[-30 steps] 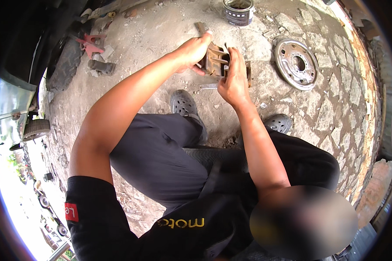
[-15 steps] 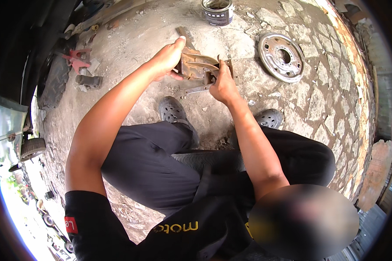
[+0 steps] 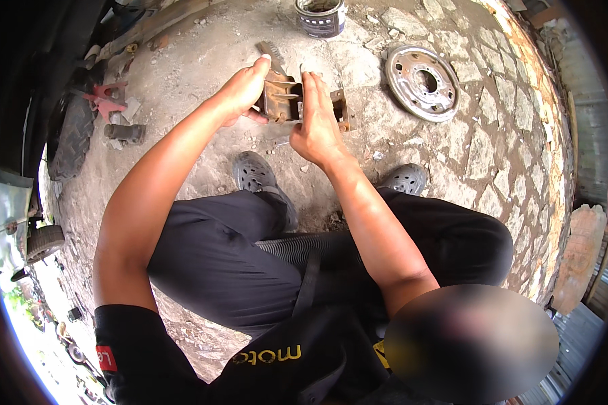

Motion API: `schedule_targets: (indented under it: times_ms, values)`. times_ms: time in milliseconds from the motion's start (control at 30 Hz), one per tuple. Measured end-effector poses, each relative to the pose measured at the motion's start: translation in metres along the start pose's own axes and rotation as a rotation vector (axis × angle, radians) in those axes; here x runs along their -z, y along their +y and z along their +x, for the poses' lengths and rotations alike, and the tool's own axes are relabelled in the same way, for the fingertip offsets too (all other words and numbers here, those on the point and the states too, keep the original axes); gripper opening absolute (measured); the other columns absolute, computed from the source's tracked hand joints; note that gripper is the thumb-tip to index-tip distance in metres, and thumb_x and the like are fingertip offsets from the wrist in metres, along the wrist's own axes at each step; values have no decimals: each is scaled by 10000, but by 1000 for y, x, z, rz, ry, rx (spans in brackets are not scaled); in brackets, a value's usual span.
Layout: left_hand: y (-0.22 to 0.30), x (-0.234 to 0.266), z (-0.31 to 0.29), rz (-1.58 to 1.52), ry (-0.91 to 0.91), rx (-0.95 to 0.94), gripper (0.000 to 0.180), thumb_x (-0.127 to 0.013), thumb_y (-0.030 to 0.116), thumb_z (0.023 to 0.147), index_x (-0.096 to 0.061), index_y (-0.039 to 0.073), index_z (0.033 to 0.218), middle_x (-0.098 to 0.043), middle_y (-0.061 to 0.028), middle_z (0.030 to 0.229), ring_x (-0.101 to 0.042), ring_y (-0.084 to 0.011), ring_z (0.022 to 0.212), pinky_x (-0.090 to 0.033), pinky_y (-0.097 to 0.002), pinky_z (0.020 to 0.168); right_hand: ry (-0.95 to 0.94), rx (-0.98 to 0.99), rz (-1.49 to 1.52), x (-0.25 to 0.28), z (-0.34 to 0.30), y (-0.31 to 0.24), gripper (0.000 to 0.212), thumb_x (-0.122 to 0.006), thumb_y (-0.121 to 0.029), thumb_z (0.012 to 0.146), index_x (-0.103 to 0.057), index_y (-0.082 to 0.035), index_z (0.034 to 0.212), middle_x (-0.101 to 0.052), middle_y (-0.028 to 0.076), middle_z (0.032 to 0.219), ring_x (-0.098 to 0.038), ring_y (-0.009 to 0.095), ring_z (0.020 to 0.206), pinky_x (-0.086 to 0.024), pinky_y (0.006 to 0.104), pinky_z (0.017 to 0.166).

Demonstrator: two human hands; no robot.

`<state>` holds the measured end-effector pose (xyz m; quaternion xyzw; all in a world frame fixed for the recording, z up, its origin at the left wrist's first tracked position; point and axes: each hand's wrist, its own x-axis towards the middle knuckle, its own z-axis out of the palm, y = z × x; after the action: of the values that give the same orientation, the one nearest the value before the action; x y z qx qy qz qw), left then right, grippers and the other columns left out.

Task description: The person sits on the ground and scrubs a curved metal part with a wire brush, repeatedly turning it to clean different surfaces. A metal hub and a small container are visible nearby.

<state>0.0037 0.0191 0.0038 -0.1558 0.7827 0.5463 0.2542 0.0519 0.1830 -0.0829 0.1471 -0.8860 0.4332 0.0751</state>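
A rusty metal bracket-like part (image 3: 284,100) is held up in front of me above the stone ground. My left hand (image 3: 243,91) grips its left side with the fingers curled around the edge. My right hand (image 3: 315,121) holds its right side, fingers stretched up along the face. A second rusty piece (image 3: 340,108) shows just behind my right hand; whether it is joined to the first I cannot tell. I am seated with my knees apart and my grey shoes (image 3: 253,172) on the ground below the part.
A round metal backing plate (image 3: 422,82) lies on the stones at the right. A dark tin can (image 3: 319,16) stands at the top. A red stand (image 3: 105,100), a short metal cylinder (image 3: 123,132) and a tyre (image 3: 64,138) lie at the left.
Both hands with the rusty part have kept together; the right hand's fingers have straightened up along the part's face. The view has shifted, so the plate and can sit differently.
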Motion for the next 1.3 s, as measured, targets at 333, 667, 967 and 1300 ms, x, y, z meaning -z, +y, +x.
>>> schedule_targets:
  times_ms: [333,667,967,1300]
  values:
    - [-1,3,-3,5,8,-10,666,-235,547,1049,-600,45,1289,-694,-179,1096,-712,-279,887,-606,-462,734,-67,-55,44,13,10,-13,802,-529,64,742,-271,71,1502,-346,315,1530,-363,422,1433,-322,415,1193]
    - [-1,6,3,13,-39,14,664,-243,569,1053,-591,54,1287,-688,-162,1124,-713,-267,904,-613,-446,693,-59,-2,60,15,10,-15,857,-554,93,707,-267,29,1513,-334,316,1524,-314,443,1450,-301,424,1204]
    - [-1,5,1,30,-73,-19,648,-238,559,1060,-588,67,1295,-671,-149,1158,-700,-263,937,-613,-433,673,-128,-54,-16,16,8,-10,922,-582,47,717,-168,73,1540,-259,318,1568,-222,433,1495,-211,427,1244]
    - [-6,5,1,92,-108,-58,668,-239,578,1057,-594,66,1299,-691,-131,1087,-705,-236,840,-611,-403,644,-175,-123,-92,13,0,7,948,-579,9,737,-88,93,1544,-258,337,1560,-343,433,1442,-325,400,1193]
